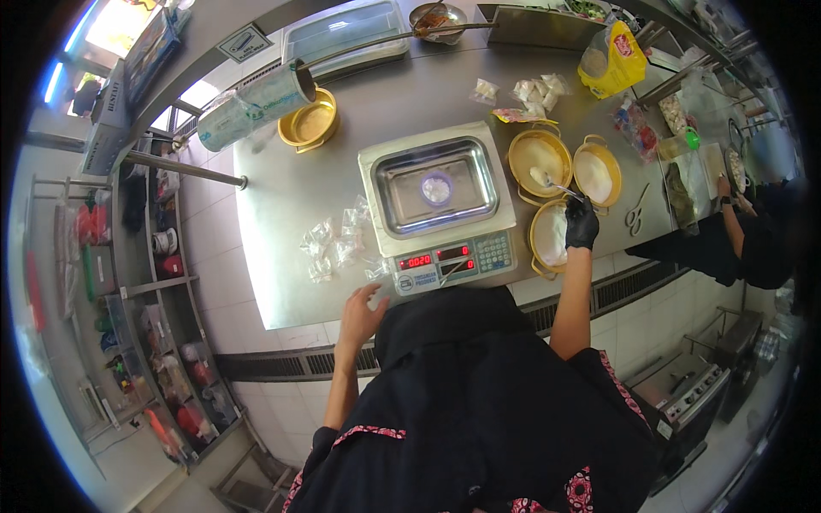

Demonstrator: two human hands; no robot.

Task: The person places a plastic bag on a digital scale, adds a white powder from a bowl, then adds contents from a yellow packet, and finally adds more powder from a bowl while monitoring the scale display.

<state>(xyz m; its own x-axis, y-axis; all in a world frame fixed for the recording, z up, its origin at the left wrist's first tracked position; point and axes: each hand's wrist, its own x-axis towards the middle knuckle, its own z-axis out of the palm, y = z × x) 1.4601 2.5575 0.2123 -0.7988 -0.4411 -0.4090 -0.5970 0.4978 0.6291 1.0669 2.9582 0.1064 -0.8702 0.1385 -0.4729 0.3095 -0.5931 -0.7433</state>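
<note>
My right hand (pixel 581 223), in a black glove, grips a metal spoon (pixel 563 188). The spoon's bowl, heaped with white powder, is over a gold pot of white powder (pixel 539 157). Two more gold pots (pixel 594 174) (pixel 549 236) with white contents stand beside it. A steel tray (pixel 397 208) rests on a digital scale (pixel 455 260) and holds a small clear cup (pixel 437 188) with white contents. My bare left hand (pixel 363 314) is empty, its fingers apart, at the table's near edge. Small plastic packets (pixel 333 243) lie left of the scale.
Another gold pot (pixel 309 120) stands at the back left, below a hanging plastic roll (pixel 256 106). Scissors (pixel 637 210) lie right of the pots. At the back are filled packets (pixel 542 95) and a yellow bag (pixel 612 64). A co-worker's hands (pixel 728 189) are at the far right.
</note>
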